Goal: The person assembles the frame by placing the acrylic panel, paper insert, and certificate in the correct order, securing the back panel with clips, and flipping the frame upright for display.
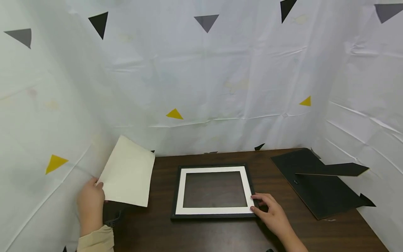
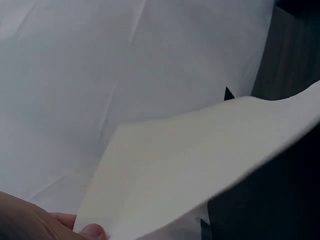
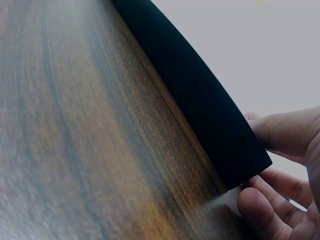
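Out at the left, my left hand [image 1: 90, 201] pinches a blank cream sheet [image 1: 129, 175] by its lower left corner. The sheet is raised and tilted, and it spreads across the left wrist view with the thumb [image 2: 93, 230] on its face. A black picture frame [image 1: 207, 217] with a white mat [image 1: 217, 210] lies flat on the table; through the mat's opening the surface looks dark. My right hand [image 1: 272, 213] grips the frame's right side near the front corner. In the right wrist view, its fingers [image 3: 260, 210] curl at the frame's corner.
A black backing board [image 1: 327, 196] with its easel leg [image 1: 337, 169] raised lies at the right on the brown wood table [image 1: 220, 234]. White cloth [image 1: 220, 80] with triangles encloses the back and sides. A small dark object [image 1: 269, 250] shows at the bottom edge.
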A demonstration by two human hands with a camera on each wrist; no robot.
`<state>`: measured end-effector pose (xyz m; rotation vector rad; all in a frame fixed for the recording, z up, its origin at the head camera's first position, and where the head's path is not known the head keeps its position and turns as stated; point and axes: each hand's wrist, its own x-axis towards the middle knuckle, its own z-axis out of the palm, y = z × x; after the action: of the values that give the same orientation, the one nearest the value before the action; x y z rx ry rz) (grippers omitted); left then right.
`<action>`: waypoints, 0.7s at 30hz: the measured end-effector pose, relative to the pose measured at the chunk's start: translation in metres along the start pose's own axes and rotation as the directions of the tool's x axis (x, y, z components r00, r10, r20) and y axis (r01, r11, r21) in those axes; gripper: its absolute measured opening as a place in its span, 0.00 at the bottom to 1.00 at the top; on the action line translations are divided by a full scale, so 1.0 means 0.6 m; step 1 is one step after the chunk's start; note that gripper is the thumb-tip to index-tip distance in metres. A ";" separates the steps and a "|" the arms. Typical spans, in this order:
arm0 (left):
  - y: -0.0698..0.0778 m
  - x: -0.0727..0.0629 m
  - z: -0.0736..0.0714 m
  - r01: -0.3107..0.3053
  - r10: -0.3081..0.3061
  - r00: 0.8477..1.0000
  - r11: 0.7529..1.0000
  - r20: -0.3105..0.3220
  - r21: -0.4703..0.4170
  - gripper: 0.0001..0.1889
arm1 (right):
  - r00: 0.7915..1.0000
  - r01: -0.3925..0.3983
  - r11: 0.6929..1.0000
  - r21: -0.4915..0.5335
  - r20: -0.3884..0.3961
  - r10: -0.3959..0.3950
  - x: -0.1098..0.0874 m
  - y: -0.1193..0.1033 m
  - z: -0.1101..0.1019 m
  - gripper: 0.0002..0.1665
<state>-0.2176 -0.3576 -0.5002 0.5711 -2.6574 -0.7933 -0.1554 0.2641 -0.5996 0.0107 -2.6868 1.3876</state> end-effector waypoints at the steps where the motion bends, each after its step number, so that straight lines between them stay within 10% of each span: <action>1: 0.006 0.000 -0.006 0.011 -0.011 1.000 0.999 -0.007 -0.035 0.21 | 1.000 -0.001 1.000 0.000 0.000 0.001 0.000 0.000 0.000 0.24; 7: 0.034 -0.003 -0.041 0.052 -0.031 0.993 0.980 0.110 -0.191 0.26 | 1.000 -0.007 1.000 0.006 0.007 0.006 0.000 -0.002 -0.003 0.24; 13: 0.053 -0.008 -0.062 0.085 0.046 0.936 0.931 0.348 -0.354 0.36 | 1.000 -0.021 1.000 0.007 0.020 0.020 -0.001 -0.006 -0.006 0.24; 21: 0.084 -0.036 -0.101 0.125 -0.072 0.982 0.941 0.174 -0.315 0.28 | 0.999 -0.026 0.999 0.019 0.025 0.026 -0.001 -0.007 -0.006 0.24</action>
<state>-0.1890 -0.3362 -0.4268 0.5765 -2.5698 -1.3269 -0.1543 0.2647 -0.5943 -0.0058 -2.7027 1.4303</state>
